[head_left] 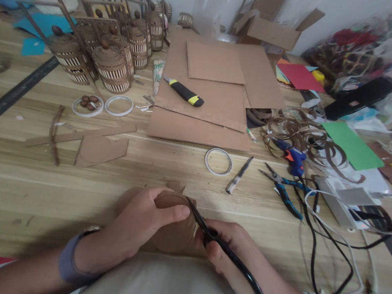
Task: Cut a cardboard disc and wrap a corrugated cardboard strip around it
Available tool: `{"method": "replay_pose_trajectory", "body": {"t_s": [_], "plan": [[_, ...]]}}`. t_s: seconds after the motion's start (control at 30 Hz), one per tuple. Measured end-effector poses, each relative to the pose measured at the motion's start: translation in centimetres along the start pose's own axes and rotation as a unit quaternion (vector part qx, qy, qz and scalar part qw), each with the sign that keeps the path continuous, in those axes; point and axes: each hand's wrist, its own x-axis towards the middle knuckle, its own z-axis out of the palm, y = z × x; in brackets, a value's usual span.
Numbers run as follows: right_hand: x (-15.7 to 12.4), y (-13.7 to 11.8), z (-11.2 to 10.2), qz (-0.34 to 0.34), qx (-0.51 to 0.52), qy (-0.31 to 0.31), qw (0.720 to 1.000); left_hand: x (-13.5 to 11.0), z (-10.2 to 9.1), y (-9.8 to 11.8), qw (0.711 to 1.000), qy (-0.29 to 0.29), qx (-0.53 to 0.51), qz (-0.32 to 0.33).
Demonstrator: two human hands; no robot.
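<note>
My left hand (138, 222) grips a rounded piece of brown cardboard (175, 236) near the table's front edge, thumb lying across its top. My right hand (227, 252) is closed on black scissors (219, 244), whose blades reach into the cardboard's upper right edge. A small cardboard offcut (175, 186) sticks out just beyond the piece. Both hands sit close together over my lap.
On the wooden table (22, 198): cardboard sheets (207, 99) with a yellow-black utility knife (183, 91), several woven cardboard lanterns (112, 65), tape rings (218, 161), cardboard scraps (100, 148), blue pliers (284, 189), a glue gun (294, 157), cables (327, 239), an open box (272, 27).
</note>
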Motion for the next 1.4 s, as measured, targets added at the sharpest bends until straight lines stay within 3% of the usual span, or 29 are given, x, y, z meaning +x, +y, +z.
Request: {"method": "replay_pose_trajectory", "body": {"t_s": [0.4,1.4], "plan": [[0.12,0.15,0.18,-0.028,-0.013,0.005,1.000,-0.01,0.24,0.20,1.000,0.009,-0.017,0.016],[-0.18,0.33,0.12,-0.012,0.033,-0.025,0.999,0.06,0.03,0.13,1.000,-0.012,0.020,0.005]]}}
